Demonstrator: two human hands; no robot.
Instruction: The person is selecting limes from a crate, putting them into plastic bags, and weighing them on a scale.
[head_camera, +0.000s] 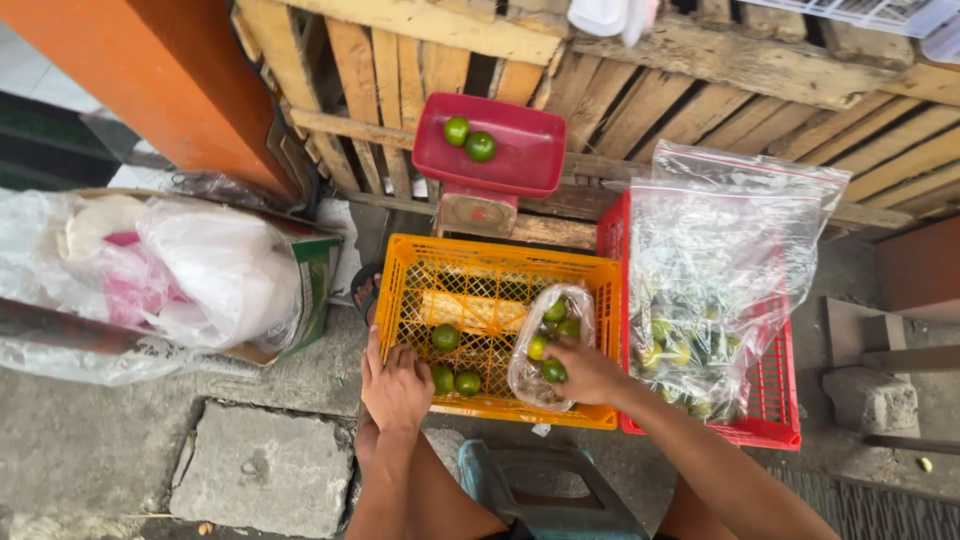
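Head view looks down on your two hands at an orange plastic crate. Your right hand grips a green lime at the mouth of a small clear bag that already holds a few limes and rests in the crate. Your left hand lies on the crate's near rim, fingers curled loosely over the edge, holding nothing that shows. Loose limes sit on the crate floor just beside it. Keep the bag mouth wide and steady the crate so nothing rolls away. Behind the crate stands a red scale tray with two limes, against wooden pallet boards. A red crate with a large clear bag of limes sits to the right. Cracked concrete ground lies below, with white plastic bags at left.
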